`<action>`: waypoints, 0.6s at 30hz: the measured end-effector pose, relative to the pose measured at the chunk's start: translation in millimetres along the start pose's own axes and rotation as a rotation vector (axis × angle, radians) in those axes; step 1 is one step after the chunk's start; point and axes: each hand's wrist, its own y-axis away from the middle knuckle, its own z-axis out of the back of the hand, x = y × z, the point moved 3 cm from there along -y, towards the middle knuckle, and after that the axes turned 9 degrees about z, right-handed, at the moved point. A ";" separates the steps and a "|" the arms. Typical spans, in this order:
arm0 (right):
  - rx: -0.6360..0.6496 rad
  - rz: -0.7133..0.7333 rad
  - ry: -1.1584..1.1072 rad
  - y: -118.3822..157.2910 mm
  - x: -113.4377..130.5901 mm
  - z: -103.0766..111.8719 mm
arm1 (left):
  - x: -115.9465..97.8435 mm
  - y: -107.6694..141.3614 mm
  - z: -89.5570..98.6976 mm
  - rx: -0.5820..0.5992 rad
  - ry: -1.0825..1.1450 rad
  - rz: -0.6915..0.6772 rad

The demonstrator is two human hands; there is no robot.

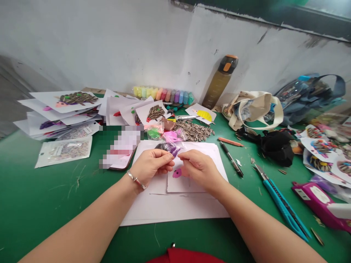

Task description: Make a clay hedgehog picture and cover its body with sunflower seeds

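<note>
My left hand [154, 164], with a bracelet at the wrist, is closed in a pinch above white paper [142, 210]. What its fingertips hold is too small to make out; purple clay [174, 149] in a clear wrapper lies just behind them. Close by on the right, my right hand [201, 168] has its fingers curled in, and whatever they hold is hidden. Under it lies a smaller white card [175, 186] with a pink clay animal head [177, 173] that has a dark eye. My right hand covers part of this card.
Striped sunflower seeds [196, 130] lie behind the paper, near pink clay [173, 136]. A phone [123, 148] and stacked hedgehog cards [65, 106] are on the left. To the right are a pen [231, 159], a blue utility knife [285, 206] and a bottle [221, 82].
</note>
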 end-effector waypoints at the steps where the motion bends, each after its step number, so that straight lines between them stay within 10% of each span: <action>1: -0.020 -0.005 -0.014 0.0 2.4 1.4 | -0.3 0.8 -0.5 0.003 -0.015 -0.006; 18: -0.026 -0.080 -0.068 -0.1 15.5 4.1 | -1.8 13.5 -18.8 0.117 -0.221 -0.055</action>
